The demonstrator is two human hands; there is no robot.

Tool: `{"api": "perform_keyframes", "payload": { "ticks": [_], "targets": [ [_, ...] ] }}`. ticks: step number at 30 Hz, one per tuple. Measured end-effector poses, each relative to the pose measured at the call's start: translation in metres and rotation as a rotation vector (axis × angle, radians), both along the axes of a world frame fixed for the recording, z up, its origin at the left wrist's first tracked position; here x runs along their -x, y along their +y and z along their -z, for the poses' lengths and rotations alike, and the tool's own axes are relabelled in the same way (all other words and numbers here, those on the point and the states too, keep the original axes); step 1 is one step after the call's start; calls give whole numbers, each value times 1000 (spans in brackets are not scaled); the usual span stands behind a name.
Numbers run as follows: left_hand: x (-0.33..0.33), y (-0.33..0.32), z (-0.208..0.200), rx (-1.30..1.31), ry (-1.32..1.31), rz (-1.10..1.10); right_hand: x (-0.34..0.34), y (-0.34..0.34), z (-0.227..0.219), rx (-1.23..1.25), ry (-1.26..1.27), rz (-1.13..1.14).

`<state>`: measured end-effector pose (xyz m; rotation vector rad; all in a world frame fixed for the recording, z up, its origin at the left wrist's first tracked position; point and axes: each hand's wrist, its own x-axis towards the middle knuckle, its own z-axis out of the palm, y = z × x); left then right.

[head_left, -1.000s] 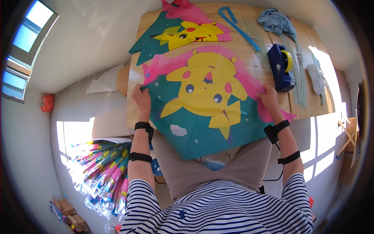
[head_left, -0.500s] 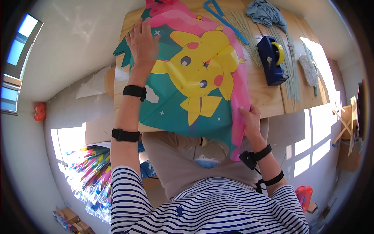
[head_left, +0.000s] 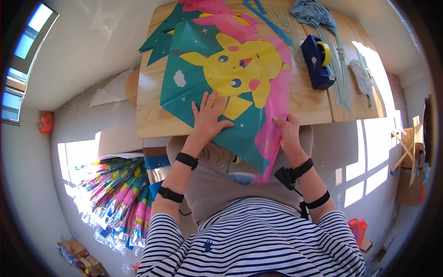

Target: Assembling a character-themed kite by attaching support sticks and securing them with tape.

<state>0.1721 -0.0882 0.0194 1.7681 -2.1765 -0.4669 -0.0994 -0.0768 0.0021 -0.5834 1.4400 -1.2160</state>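
A thin, glossy printed sheet, teal and pink with a big yellow cartoon animal on it, lies across the front of the table, and its near corner hangs over the edge above my lap. My left hand rests on the sheet's teal part below the yellow figure, fingers spread. At the pink right edge, my right hand pinches the sheet between thumb and fingers. Beneath it, farther back, more teal and pink sheets stick out.
A blue tape dispenser with a yellow roll stands on the wooden table. Around it lie thin pale rods, a clear plastic box, a grey-blue cloth and a blue strip. Wrapped colourful bundles fan out at lower left.
My left hand has come from the sheet's far left part toward me and now lies flat lower down. The sheet is flatter, uncovering more sheets behind. My right hand keeps its pinch.
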Motion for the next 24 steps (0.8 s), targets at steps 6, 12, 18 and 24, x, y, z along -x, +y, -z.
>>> {"api": "perform_keyframes", "payload": {
  "ticks": [6, 12, 18, 24],
  "targets": [
    [-43, 2, -18, -149, -25, 49, 9, 40, -6, -107, 614, -324],
    [-10, 24, -21, -109, -38, 39, 3, 46, 9, -154, 351, -416],
    [-1, 20, -14, -80, -210, 60, 8, 31, 55, -233, 460, -619],
    [2, 41, 7, 63, -257, 148, 8, 25, 74, -186, 1115, -742]
  ]
}}
